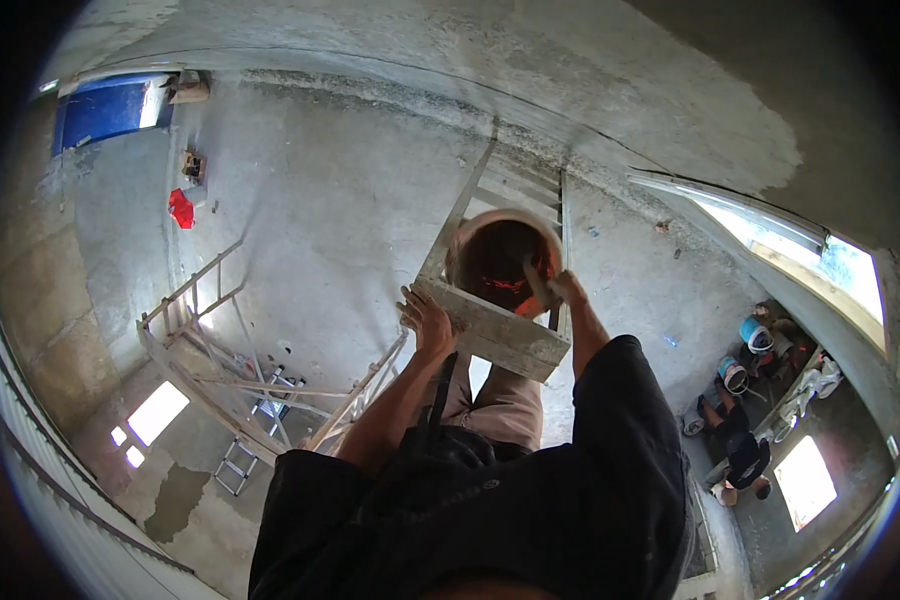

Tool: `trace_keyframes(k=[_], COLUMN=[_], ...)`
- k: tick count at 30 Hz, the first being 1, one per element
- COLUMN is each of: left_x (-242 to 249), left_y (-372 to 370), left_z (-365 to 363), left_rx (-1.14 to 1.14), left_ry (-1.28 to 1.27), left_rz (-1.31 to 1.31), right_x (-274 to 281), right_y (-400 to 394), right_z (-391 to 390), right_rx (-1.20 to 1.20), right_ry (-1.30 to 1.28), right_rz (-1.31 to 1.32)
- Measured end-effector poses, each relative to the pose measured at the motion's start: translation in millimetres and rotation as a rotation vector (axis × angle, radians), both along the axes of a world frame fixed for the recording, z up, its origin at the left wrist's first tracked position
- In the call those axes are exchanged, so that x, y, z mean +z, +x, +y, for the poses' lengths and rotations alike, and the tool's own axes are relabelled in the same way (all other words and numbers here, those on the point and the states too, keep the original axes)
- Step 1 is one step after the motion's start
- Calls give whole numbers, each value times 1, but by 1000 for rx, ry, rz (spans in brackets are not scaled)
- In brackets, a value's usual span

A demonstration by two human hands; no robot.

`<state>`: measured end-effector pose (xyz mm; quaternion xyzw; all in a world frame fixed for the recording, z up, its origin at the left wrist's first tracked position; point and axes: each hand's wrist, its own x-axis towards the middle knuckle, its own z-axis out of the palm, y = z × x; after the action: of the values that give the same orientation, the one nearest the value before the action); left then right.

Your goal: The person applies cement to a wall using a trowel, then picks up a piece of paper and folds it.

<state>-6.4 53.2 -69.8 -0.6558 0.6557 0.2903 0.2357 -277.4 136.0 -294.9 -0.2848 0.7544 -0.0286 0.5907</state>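
Note:
A round bucket (454,262) with a dark inside and orange-red patches stands among the bars of a wooden stepladder (457,222), just behind its top board (505,327). My right hand (567,288) is closed at the bucket's right rim. It grips a short, pale hand tool (537,283) that reaches into the bucket; motion blur hides its exact kind. My left hand (428,322) lies at the board's left end, fingers spread and touching the wood, holding nothing. What is in the bucket is too dark to make out.
Wooden scaffold frames (240,385) stand lower left, near a metal ladder (236,467). A red object (181,209) lies on the floor by the left wall. At right, another person (745,447) is near several buckets (756,336). A window (790,240) opens in the right wall.

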Motion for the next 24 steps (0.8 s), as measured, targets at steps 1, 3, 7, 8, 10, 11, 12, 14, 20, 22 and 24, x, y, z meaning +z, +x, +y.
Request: trace_keyframes(k=[1, 3, 7, 8, 10, 11, 12, 14, 20, 22, 24], left_x=[-3, -1, 1, 1, 2, 2, 0, -7, 0, -5, -3], left_y=[1, 4, 1, 0, 0, 1, 2, 3, 2, 0, 2], left_z=[-3, 4, 2, 1, 5, 5, 4, 1, -2, -1, 2], left_rx=[-4, -80, -50, -58, -62, -83, -106, -129, -122, -150, -148], left_ry=[-9, -64, -26, -25, -13, -30, -51, -45, 26, -1, -37], left_rz=[0, 26, -24, -32, -45, -41, -39, -40, -79, -92, -110], right_x=[1, 1, 41, 51, 51, 51, 57, 56, 41, 38, 17], right_y=[12, 19, 16, 15, 18, 18, 18, 18, 37, 35, 39], right_z=[2, 5, -4, -7, -13, -19, -30, -42, -11, -6, 8], right_rx=[126, 12, -101, -220, -284, -328, -374, -334, -215, -51, -8], right_ry=[-112, -19, -204, -332, -375, -472, -573, -553, -322, -244, -190], right_rz=[159, 162, 219, 192, 174, 177, 179, 174, 338, 321, 279])
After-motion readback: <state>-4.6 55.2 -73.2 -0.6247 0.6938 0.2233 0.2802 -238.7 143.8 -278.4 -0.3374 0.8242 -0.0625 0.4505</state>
